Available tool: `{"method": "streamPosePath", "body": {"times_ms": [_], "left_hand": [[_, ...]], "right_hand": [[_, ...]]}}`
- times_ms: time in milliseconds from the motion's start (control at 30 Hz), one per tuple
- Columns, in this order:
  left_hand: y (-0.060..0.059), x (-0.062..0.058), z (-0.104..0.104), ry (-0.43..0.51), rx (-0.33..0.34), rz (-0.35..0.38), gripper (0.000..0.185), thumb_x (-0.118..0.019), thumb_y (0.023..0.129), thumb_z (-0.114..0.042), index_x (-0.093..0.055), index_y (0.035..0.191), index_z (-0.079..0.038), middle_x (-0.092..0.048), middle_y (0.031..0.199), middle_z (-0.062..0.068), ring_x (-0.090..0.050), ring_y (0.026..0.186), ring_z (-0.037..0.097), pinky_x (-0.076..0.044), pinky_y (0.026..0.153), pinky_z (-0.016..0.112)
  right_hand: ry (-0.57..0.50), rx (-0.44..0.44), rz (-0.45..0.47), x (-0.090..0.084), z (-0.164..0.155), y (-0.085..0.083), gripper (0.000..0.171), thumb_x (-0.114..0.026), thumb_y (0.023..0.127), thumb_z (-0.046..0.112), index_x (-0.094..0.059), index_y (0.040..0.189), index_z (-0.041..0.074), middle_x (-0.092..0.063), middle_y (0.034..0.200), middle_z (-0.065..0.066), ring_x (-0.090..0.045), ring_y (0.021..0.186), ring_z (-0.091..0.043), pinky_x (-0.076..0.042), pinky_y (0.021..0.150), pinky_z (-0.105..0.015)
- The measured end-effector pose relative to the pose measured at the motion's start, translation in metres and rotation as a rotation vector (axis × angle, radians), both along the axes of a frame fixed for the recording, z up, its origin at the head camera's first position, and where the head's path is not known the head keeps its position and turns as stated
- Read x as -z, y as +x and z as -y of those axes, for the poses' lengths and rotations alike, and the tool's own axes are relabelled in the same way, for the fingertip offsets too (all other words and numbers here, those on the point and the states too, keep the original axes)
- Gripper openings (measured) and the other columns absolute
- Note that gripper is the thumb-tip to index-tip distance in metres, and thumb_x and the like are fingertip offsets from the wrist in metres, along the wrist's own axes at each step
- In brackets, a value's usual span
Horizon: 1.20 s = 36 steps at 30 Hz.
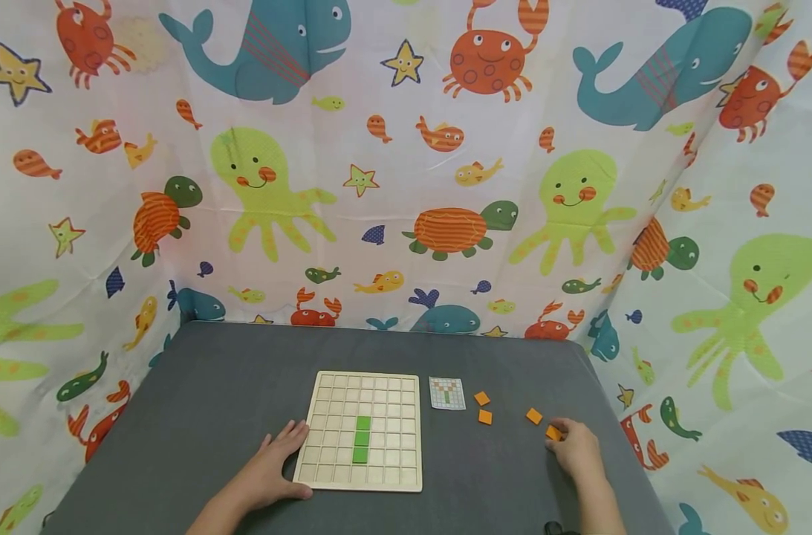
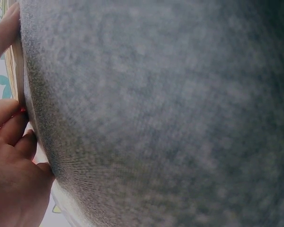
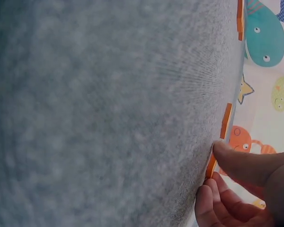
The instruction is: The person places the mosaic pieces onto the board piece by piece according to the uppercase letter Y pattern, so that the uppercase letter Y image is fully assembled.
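An orange tile (image 1: 553, 432) was pinched by the right hand (image 1: 577, 448) at the table's near right.
It was judged light, stiff and thin, best taken by its edges; the board (image 1: 360, 431) was steadied by the flat, relaxed left hand (image 1: 276, 464).

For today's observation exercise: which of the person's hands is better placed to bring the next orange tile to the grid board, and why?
Probably the right hand: its fingertips already touch an orange tile, with the other tiles close by. The left hand rests against the grid board, far from any tile.
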State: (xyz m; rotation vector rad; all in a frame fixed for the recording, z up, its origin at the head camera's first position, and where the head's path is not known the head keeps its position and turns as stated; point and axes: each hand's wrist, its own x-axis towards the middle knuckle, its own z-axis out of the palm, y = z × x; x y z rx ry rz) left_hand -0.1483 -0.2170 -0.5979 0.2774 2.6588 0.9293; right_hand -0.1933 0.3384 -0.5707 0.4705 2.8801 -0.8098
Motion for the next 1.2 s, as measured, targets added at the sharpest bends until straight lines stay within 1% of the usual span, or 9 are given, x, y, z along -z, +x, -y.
{"method": "streamPosePath", "body": {"times_ms": [100, 233, 300, 433, 600, 700, 833, 933, 1200], "left_hand": [[0.0, 0.0, 0.001, 0.004, 0.004, -0.004, 0.117, -0.084, 0.055, -0.054, -0.031, 0.149, -0.008, -0.026, 0.156, 0.01, -0.013, 0.147, 0.034, -0.006, 0.113, 0.062], [-0.001, 0.001, 0.0, 0.003, 0.006, -0.007, 0.117, -0.084, 0.054, -0.054, -0.032, 0.149, -0.008, -0.027, 0.156, 0.01, -0.014, 0.147, 0.034, -0.006, 0.113, 0.063], [-0.001, 0.001, 0.0, -0.002, 0.003, -0.004, 0.117, -0.084, 0.054, -0.055, -0.032, 0.148, -0.008, -0.027, 0.156, 0.009, -0.014, 0.147, 0.033, -0.007, 0.113, 0.063], [-0.001, 0.001, -0.001, -0.013, -0.002, 0.006, 0.117, -0.084, 0.053, -0.055, -0.032, 0.149, -0.009, -0.027, 0.156, 0.009, -0.014, 0.147, 0.033, -0.007, 0.114, 0.063], [0.0, 0.001, -0.001, -0.006, 0.003, -0.001, 0.117, -0.084, 0.054, -0.054, -0.032, 0.149, -0.009, -0.026, 0.156, 0.009, -0.013, 0.147, 0.032, -0.006, 0.114, 0.062], [-0.001, 0.001, -0.001, -0.008, 0.006, -0.004, 0.117, -0.084, 0.054, -0.054, -0.032, 0.149, -0.008, -0.026, 0.156, 0.009, -0.013, 0.147, 0.032, -0.006, 0.114, 0.062], [-0.002, 0.002, -0.001, -0.023, 0.0, 0.001, 0.118, -0.083, 0.053, -0.056, -0.032, 0.149, -0.009, -0.026, 0.156, 0.009, -0.013, 0.147, 0.032, -0.007, 0.114, 0.063], [-0.002, 0.002, -0.001, -0.028, -0.004, 0.004, 0.118, -0.083, 0.053, -0.056, -0.032, 0.149, -0.009, -0.026, 0.156, 0.009, -0.014, 0.147, 0.032, -0.007, 0.114, 0.063], [-0.001, 0.0, -0.001, -0.019, -0.004, 0.011, 0.118, -0.084, 0.053, -0.055, -0.032, 0.149, -0.009, -0.027, 0.156, 0.009, -0.014, 0.147, 0.033, -0.006, 0.114, 0.063]], "right_hand": [[0.018, 0.017, -0.01, 0.001, -0.002, -0.001, 0.039, -0.071, 0.083, 0.009, -0.061, 0.119, -0.005, -0.062, 0.114, -0.026, -0.058, 0.102, -0.039, -0.048, 0.085, -0.055], [0.027, 0.04, -0.012, 0.002, -0.005, -0.003, 0.032, -0.072, 0.082, 0.01, -0.064, 0.109, -0.006, -0.065, 0.1, -0.021, -0.059, 0.09, -0.033, -0.05, 0.076, -0.049], [0.026, 0.043, -0.013, 0.003, -0.006, -0.003, 0.028, -0.072, 0.082, 0.01, -0.065, 0.106, -0.005, -0.065, 0.097, -0.02, -0.059, 0.088, -0.031, -0.05, 0.073, -0.048], [0.029, 0.041, -0.019, 0.003, -0.006, -0.003, 0.026, -0.07, 0.084, 0.009, -0.066, 0.104, -0.006, -0.066, 0.097, -0.021, -0.06, 0.088, -0.033, -0.05, 0.074, -0.049], [0.031, 0.033, -0.021, 0.001, -0.003, -0.002, 0.027, -0.067, 0.087, 0.011, -0.065, 0.108, -0.007, -0.065, 0.099, -0.021, -0.06, 0.089, -0.033, -0.05, 0.075, -0.051], [0.035, 0.005, -0.063, -0.003, 0.0, -0.001, 0.028, -0.067, 0.088, 0.011, -0.066, 0.109, -0.006, -0.065, 0.099, -0.021, -0.06, 0.089, -0.032, -0.05, 0.074, -0.05], [0.055, -0.073, -0.151, -0.007, 0.008, 0.001, 0.029, -0.068, 0.087, 0.012, -0.067, 0.111, -0.003, -0.063, 0.099, -0.018, -0.06, 0.088, -0.028, -0.052, 0.075, -0.048], [0.061, -0.123, -0.199, -0.008, 0.016, 0.001, 0.029, -0.069, 0.086, 0.013, -0.068, 0.112, 0.0, -0.061, 0.101, -0.015, -0.061, 0.089, -0.027, -0.053, 0.077, -0.048], [0.077, -0.166, -0.26, -0.013, 0.04, -0.004, 0.027, -0.071, 0.085, 0.015, -0.07, 0.111, 0.006, -0.061, 0.105, -0.013, -0.06, 0.087, -0.024, -0.054, 0.075, -0.045]]}}
